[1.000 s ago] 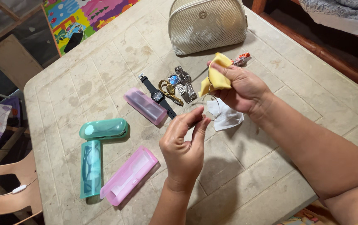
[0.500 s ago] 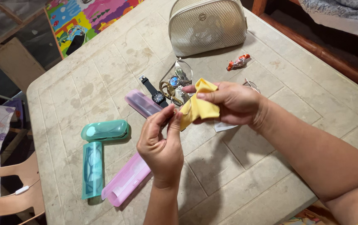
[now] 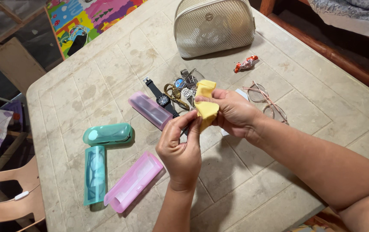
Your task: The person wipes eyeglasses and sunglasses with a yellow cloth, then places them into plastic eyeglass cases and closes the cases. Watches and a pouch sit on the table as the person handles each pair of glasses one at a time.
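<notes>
My right hand (image 3: 236, 114) pinches a folded yellow cloth (image 3: 206, 103) over the middle of the table (image 3: 107, 77). My left hand (image 3: 180, 150) meets it from below, its thumb and fingers closed on a thin pair of eyeglasses. The cloth wraps those eyeglasses, and both hands hide nearly all of them. Only a dark sliver shows between the fingertips. A second pair of pink-rimmed eyeglasses (image 3: 267, 101) lies open on the table, just right of my right hand.
Behind the hands lie a black watch (image 3: 163, 99), a gold watch (image 3: 175, 93) and a silver watch (image 3: 188, 83). A frosted pink case (image 3: 149, 110), two teal cases (image 3: 107, 134), an open pink case (image 3: 133, 181), a mesh pouch (image 3: 213, 25) and a candy wrapper (image 3: 245, 64) lie around.
Both hands swung left and came back toward the centre, working the cloth along the eyeglasses. The pink-rimmed pair on the table, earlier hidden by my right hand, now shows.
</notes>
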